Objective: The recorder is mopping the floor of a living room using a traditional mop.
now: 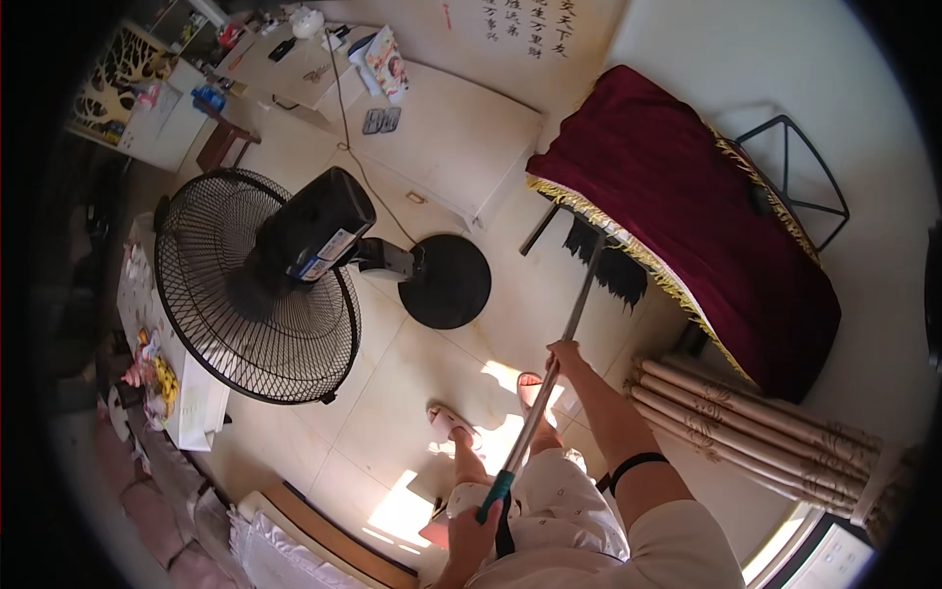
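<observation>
Mop [528,430] fills closed left hand [474,540] and right hand [563,359]; fringed red cloth [677,216] overhangs its head, fan [332,224] leftward, curtain [721,412] rightward.

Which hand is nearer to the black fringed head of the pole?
Right. The right hand holds the metal pole partway toward the black fringed head; the left hand holds the teal grip, at the opposite end.

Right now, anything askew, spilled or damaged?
Nothing looks spilled or damaged. Mildly odd: the dark cord cuts across the pale cabinet toward the fan base, with a knot-like bunch partway, rather than lying tidily.
</observation>
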A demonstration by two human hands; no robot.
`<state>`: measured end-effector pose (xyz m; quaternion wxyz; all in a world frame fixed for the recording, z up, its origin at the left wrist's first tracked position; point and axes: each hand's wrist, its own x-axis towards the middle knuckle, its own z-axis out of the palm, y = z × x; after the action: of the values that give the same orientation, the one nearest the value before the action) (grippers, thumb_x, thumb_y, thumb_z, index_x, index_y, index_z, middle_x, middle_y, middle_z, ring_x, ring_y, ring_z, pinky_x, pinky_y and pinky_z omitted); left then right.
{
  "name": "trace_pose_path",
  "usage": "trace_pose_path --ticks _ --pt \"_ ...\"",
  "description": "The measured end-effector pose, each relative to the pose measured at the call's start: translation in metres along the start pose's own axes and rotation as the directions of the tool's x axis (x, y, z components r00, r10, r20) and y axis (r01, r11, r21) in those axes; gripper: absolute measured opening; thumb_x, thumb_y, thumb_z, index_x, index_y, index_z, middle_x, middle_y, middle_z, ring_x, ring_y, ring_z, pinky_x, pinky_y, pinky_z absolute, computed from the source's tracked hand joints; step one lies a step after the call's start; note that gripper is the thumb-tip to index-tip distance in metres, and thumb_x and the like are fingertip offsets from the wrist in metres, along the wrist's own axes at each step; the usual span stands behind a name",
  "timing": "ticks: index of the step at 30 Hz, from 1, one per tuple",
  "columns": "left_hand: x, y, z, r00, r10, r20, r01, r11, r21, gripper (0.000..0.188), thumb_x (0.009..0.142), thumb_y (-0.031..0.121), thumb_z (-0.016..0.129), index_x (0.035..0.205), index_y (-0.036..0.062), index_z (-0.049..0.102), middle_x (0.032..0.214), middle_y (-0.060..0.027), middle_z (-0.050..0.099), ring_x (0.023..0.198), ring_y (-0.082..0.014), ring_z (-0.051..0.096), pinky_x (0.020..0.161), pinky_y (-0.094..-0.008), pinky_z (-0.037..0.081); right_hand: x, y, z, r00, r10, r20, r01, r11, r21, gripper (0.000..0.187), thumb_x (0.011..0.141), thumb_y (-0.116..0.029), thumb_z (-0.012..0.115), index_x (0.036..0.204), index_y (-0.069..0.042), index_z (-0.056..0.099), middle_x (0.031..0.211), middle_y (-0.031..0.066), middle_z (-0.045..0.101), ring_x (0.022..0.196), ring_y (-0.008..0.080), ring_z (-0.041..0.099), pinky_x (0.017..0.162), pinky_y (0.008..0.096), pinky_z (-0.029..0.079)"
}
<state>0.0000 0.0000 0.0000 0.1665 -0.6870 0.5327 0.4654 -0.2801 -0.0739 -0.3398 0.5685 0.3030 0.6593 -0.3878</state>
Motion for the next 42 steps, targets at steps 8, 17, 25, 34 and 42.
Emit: trace_pose_path --ticks 8,17,25,34,42 --pt "-0.008 -0.012 0.044 0.998 -0.040 0.048 0.042 0.997 -0.057 0.051 0.078 0.051 0.048 0.075 0.0005 0.057 0.067 -0.0204 0.057 0.070 -0.0392 0.056 0.062 -0.0444 0.042 0.018 0.005 -0.017 0.907 -0.351 -0.234 0.229 0.875 -0.426 0.003 0.074 -0.001 0.043 0.075 -0.001 0.041 0.054 0.0136 0.043 0.039 0.0234 0.045 0.029 0.0378 0.035" --pt "-0.059 -0.109 0.079 0.991 -0.124 0.056 0.135 0.934 -0.330 0.042 0.080 0.040 0.052 0.076 -0.0015 0.059 0.057 -0.0052 0.057 0.050 -0.0133 0.051 0.046 -0.0296 0.039 -0.023 0.078 -0.017 0.849 -0.336 -0.407 0.079 0.843 -0.531 0.017 0.072 -0.002 0.053 0.087 0.004 0.052 0.070 0.0167 0.058 0.055 0.0288 0.060 0.040 0.0392 0.048" --pt "-0.170 -0.295 0.091 0.974 0.144 -0.173 -0.113 0.977 0.180 0.035 0.080 0.037 0.054 0.078 0.0026 0.059 0.066 -0.0162 0.058 0.058 -0.0215 0.053 0.058 -0.0353 0.043 -0.125 0.263 -0.016 0.918 -0.397 0.011 0.184 0.399 -0.898 0.028 0.072 -0.017 0.059 0.089 0.006 0.057 0.077 0.0174 0.061 0.070 0.0278 0.062 0.057 0.0382 0.052" --pt "-0.238 -0.285 -0.034 0.914 -0.386 -0.127 0.375 0.922 -0.100 0.043 0.080 0.038 0.054 0.058 0.0005 0.053 0.048 -0.0104 0.048 0.045 -0.0167 0.044 0.046 -0.0326 0.036 -0.174 0.387 -0.007 0.971 -0.240 0.020 0.154 0.556 -0.816 0.029 0.075 -0.025 0.055 0.085 0.002 0.053 0.073 0.0151 0.057 0.068 0.0268 0.061 0.057 0.0387 0.049" --pt "-0.131 -0.186 -0.029 0.964 -0.262 -0.051 0.259 0.964 -0.051 0.053 0.078 0.046 0.054 0.055 -0.0024 0.057 0.045 -0.0082 0.050 0.042 -0.0179 0.048 0.043 -0.0315 0.037 -0.099 0.271 0.004 0.964 -0.257 0.063 0.256 0.849 -0.463 0.034 0.076 -0.018 0.056 0.093 0.008 0.043 0.060 0.0134 0.055 0.042 0.0229 0.055 0.037 0.0335 0.046"
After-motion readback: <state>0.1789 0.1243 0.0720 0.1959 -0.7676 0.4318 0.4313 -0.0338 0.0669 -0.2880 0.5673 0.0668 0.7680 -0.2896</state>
